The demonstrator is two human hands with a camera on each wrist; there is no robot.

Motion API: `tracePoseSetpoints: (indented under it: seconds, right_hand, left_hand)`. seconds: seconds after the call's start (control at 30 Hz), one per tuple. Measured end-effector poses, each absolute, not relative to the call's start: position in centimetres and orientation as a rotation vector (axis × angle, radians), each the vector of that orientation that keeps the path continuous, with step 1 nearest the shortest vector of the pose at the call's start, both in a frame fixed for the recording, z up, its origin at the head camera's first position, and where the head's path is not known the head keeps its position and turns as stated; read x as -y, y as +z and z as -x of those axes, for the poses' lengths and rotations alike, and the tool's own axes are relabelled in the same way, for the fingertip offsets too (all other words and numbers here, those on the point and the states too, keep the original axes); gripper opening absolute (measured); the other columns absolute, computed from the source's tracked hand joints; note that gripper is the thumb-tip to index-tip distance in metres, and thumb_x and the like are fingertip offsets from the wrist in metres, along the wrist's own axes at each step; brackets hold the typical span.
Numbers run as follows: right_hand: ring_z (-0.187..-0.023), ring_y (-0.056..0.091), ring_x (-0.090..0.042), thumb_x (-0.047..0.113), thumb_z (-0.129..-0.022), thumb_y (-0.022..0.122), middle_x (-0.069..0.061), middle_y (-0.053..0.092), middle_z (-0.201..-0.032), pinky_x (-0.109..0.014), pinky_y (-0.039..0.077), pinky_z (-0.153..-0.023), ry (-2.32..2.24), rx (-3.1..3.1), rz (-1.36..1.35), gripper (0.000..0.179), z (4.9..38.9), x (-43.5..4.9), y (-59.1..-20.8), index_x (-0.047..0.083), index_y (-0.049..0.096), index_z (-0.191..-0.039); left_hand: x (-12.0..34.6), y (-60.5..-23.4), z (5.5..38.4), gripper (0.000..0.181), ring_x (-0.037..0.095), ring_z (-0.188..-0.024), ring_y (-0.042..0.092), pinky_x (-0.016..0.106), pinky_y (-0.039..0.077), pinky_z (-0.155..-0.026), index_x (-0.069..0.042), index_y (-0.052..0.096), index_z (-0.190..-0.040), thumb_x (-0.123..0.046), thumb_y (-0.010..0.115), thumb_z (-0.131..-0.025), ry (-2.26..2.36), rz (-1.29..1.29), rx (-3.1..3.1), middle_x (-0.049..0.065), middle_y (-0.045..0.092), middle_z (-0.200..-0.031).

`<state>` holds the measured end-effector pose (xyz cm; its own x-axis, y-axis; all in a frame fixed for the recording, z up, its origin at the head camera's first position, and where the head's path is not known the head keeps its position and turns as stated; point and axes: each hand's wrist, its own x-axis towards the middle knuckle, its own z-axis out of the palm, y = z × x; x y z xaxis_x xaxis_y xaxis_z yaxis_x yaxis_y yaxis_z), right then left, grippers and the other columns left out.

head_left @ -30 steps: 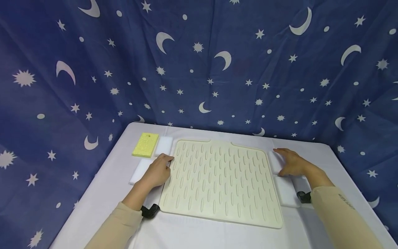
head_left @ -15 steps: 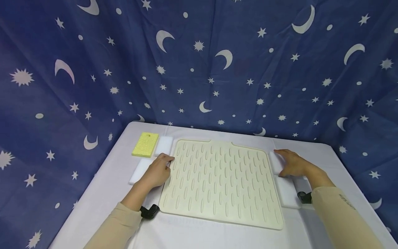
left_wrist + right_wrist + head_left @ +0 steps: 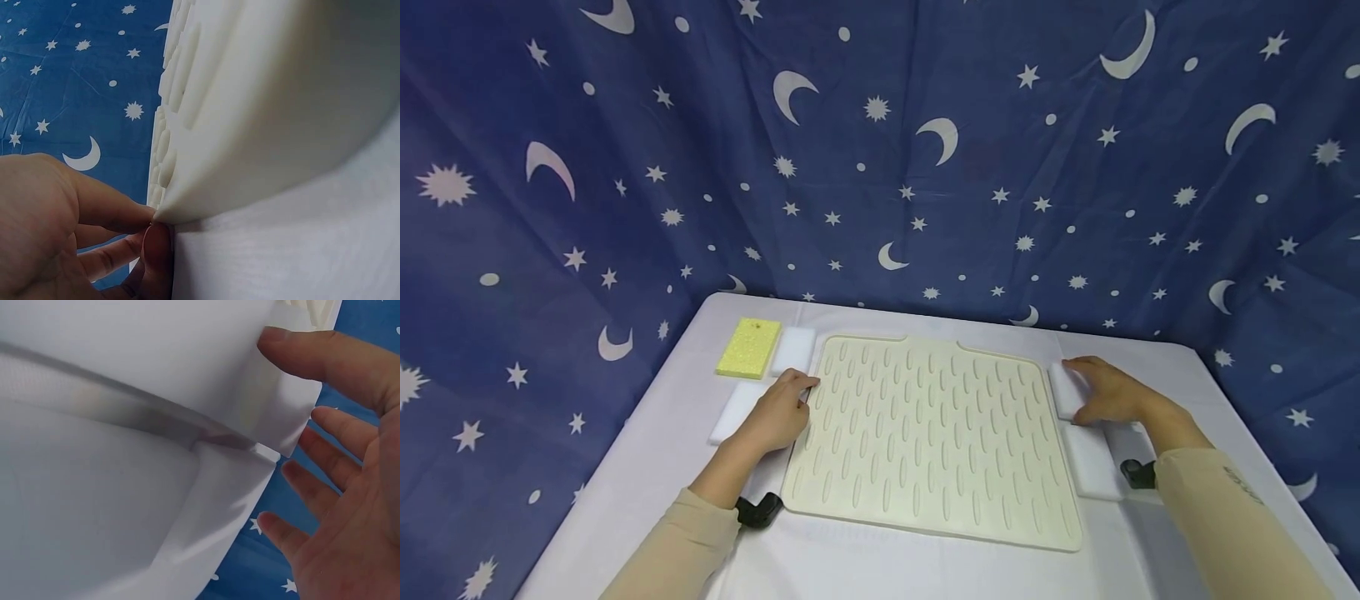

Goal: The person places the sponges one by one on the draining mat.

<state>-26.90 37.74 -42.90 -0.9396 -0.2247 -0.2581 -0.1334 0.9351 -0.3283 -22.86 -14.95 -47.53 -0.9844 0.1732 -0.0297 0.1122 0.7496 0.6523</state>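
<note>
A cream drying mat [image 3: 936, 442] with rows of raised oval ridges lies across the middle of the table. At its left side my left hand [image 3: 781, 412] pinches the edge; the left wrist view shows thumb and index finger meeting on the mat's rim [image 3: 206, 181]. Beyond the right edge, my right hand [image 3: 1108, 393] spans a white foam block [image 3: 1067, 392], the thumb at its near side and the fingertips at its far side. In the right wrist view those fingers [image 3: 331, 462] are spread and fairly straight beside the white block [image 3: 294, 394].
Another white block [image 3: 1090, 462] lies nearer, along the mat's right edge. Left of the mat are two more white blocks, one farther back [image 3: 793, 350] and one nearer [image 3: 737, 411], plus a yellow sponge [image 3: 748, 347]. A blue star-patterned curtain [image 3: 880, 150] hangs behind the table.
The head view shifts very slightly. Both hands, the mat and the blocks stay where they were.
</note>
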Motion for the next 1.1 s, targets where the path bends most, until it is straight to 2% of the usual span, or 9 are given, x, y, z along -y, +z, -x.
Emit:
tracePoseSetpoints:
  seconds: [0.27,1.1]
  right_hand:
    - [-0.143,0.034,-0.057,0.025,-0.068,0.093,-0.035,0.029,-0.159,-0.072,0.029,-0.116,-0.456,-2.795,0.245,0.109,26.8,-37.6,-42.0,-0.005,0.037,-0.156]
    - [-0.144,0.034,-0.054,0.029,-0.070,0.094,-0.030,0.028,-0.162,-0.072,0.028,-0.116,-0.455,-2.793,0.243,0.108,26.9,-36.2,-40.6,0.000,0.038,-0.158]
  left_hand:
    - [15.0,-47.4,22.8,0.050,0.031,-0.120,0.058,0.047,0.050,-0.101,0.002,0.056,-0.145,0.004,0.047,-0.096,1.065,-0.237,-2.839,0.016,0.055,-0.142]
    - [14.9,-47.4,22.7,0.049,0.032,-0.122,0.058,0.050,0.049,-0.104,0.003,0.056,-0.145,0.004,0.047,-0.097,1.071,-0.250,-2.839,0.017,0.054,-0.143]
